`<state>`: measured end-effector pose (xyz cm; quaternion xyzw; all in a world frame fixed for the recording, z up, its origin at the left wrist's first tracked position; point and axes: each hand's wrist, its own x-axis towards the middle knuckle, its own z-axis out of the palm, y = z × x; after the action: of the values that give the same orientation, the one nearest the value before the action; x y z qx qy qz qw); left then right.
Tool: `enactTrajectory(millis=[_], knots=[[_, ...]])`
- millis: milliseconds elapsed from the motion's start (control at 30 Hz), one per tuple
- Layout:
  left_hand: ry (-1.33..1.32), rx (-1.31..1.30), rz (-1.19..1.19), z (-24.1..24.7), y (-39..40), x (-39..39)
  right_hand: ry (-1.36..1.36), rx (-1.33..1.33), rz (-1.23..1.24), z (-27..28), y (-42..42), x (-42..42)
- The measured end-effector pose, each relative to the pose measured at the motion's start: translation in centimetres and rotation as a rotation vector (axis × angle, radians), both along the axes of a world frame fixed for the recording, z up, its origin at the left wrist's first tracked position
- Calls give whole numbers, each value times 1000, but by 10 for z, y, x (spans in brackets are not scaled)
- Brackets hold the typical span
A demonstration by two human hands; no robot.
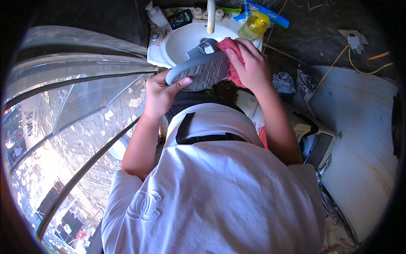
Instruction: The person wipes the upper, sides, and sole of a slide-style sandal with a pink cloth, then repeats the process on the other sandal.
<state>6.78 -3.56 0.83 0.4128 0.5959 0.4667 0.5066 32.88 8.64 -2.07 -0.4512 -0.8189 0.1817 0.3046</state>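
Note:
A grey slide sandal [203, 71] is held over the front of the white washbasin [156, 52], its ridged sole turned toward me and its strap on the basin side. My left hand [163, 92] grips one end, with the thumb on the sole. Around the other end, my right hand [250, 65] presses a red cloth [233, 62] against the sandal. The cloth covers that end of the sole. Part of the strap is hidden behind the sole.
Above the basin juts a pale tap spout [211, 19]. A yellow pump bottle [253, 27], a blue packet [269, 14], a black box [180, 19] and a white bottle [157, 15] crowd the basin's rim. Window glass [85, 104] lies left; a wall socket with wires [355, 43] is at right.

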Motion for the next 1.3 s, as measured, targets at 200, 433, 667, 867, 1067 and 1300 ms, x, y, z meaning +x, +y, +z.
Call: enactTrajectory(millis=[200, 433, 667, 867, 1067, 1300], knots=[[-4, -21, -81, -2, -7, -21, 15, -345, -129, -26, 11, 26], [205, 10, -120, -2, 4, -17, 29, -291, 127, 39, -11, -6], [171, 95, -53, -11, -11, -47, -164, -650, 119, 6, 7, 39], [-3, 122, -6, -36, -20, -71, -239, -448, 256, 22, -6, 20], [65, 191, -134, -51, -13, -82, -375, -54, 252, 33, -3, 17], [1179, 381, -382, 30, 13, -1, -590, 140, 314, 66, -16, -9]])
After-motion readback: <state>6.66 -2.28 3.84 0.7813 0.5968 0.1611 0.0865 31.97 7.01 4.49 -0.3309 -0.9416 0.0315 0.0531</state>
